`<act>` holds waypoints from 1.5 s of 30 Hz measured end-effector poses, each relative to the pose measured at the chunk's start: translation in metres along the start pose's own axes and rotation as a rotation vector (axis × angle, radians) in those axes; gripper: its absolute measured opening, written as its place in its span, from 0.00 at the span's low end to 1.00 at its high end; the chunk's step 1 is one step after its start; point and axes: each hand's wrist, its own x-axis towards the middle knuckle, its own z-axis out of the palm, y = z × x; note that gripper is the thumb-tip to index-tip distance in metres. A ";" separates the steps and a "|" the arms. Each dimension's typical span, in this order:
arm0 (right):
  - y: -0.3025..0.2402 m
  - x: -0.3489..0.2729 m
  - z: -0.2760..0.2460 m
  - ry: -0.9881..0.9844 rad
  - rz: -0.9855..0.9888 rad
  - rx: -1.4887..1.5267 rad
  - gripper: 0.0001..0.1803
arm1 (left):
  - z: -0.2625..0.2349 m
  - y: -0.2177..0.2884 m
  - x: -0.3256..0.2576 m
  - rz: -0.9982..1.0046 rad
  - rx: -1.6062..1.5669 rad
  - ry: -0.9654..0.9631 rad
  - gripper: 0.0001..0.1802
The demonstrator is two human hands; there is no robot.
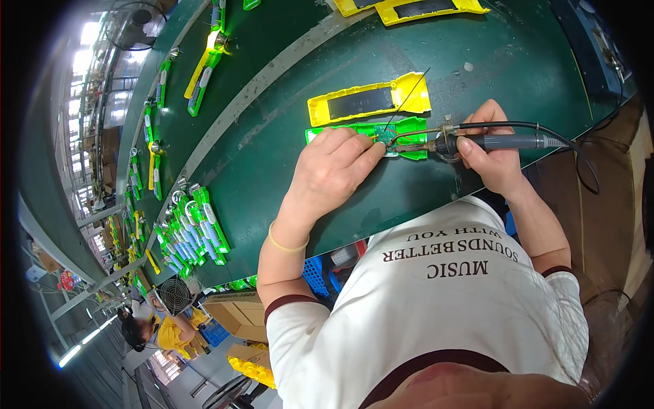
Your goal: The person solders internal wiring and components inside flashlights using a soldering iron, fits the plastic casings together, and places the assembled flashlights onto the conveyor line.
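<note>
Pinching soldering iron [523, 142] in right grip [494, 155], clasping green casing [411, 126] in left grip [335, 167], likely to keep it still

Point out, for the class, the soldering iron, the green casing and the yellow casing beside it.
Soldering iron [507, 142]: head view, on its grey handle.
Green casing [413, 123]: head view, on its flared right end.
Yellow casing [419, 99]: head view, on its wide right end.
</note>
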 end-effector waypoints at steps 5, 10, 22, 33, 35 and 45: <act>0.000 0.001 -0.003 0.036 -0.069 -0.021 0.12 | 0.000 -0.001 0.003 -0.006 -0.013 -0.007 0.12; -0.001 -0.001 -0.011 0.050 -0.117 0.160 0.13 | 0.002 0.001 0.006 -0.014 -0.013 0.003 0.11; -0.005 -0.003 -0.020 0.090 -0.204 0.239 0.12 | 0.003 0.002 0.017 -0.110 -0.113 0.039 0.10; -0.008 -0.003 -0.030 0.292 -0.303 0.372 0.09 | 0.019 -0.001 0.067 -0.431 -0.114 -0.063 0.05; -0.008 -0.001 -0.035 0.302 -0.303 0.385 0.09 | 0.016 0.001 0.066 -0.654 -0.474 -0.002 0.06; -0.015 0.006 -0.046 0.379 -0.240 0.415 0.08 | 0.042 0.016 0.055 -0.499 -0.261 0.237 0.05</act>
